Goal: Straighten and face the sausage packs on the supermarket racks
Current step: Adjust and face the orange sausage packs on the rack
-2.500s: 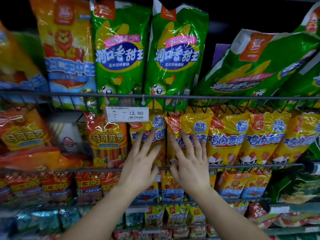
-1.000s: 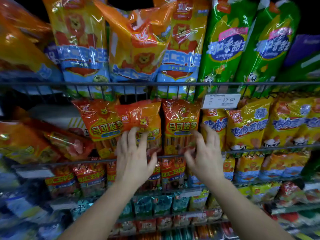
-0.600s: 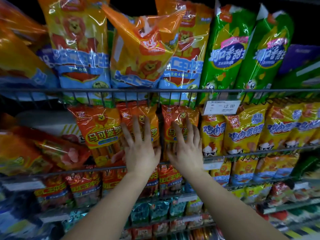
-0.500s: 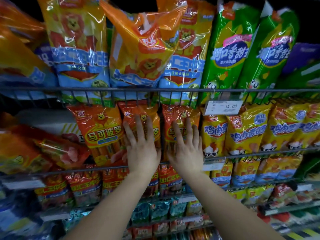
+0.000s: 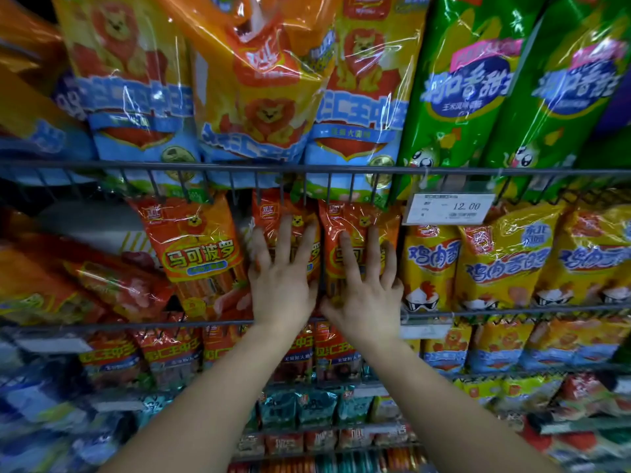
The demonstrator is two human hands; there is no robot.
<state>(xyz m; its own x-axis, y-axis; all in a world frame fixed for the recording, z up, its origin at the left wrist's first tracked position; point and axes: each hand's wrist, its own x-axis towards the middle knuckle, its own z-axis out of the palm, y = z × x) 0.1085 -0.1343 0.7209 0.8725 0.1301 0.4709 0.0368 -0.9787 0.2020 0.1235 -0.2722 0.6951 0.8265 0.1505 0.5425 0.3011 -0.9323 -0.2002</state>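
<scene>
Three orange-red sausage packs stand on the middle wire rack. My left hand point(image 5: 281, 278) presses flat, fingers spread, on the middle pack point(image 5: 273, 213). My right hand point(image 5: 367, 285) presses flat on the right pack point(image 5: 355, 216), fingers spread. Both packs stand upright side by side behind the hands. The left pack point(image 5: 196, 250) leans slightly and nobody touches it. Further left, more orange packs point(image 5: 112, 285) lie tipped over on the same rack.
A wire rail point(image 5: 341, 170) of the upper rack runs just above my fingers, with a 12.00 price tag point(image 5: 449, 208). Big orange lion packs point(image 5: 252, 97) and green packs point(image 5: 467, 97) stand above. Yellow packs point(image 5: 502, 257) fill the right; lower racks hold smaller packs.
Both hands moved left from the yellow packs to the orange-red ones, then up onto the middle and right packs. They now lie flatter and closer together; the two packs stand straighter.
</scene>
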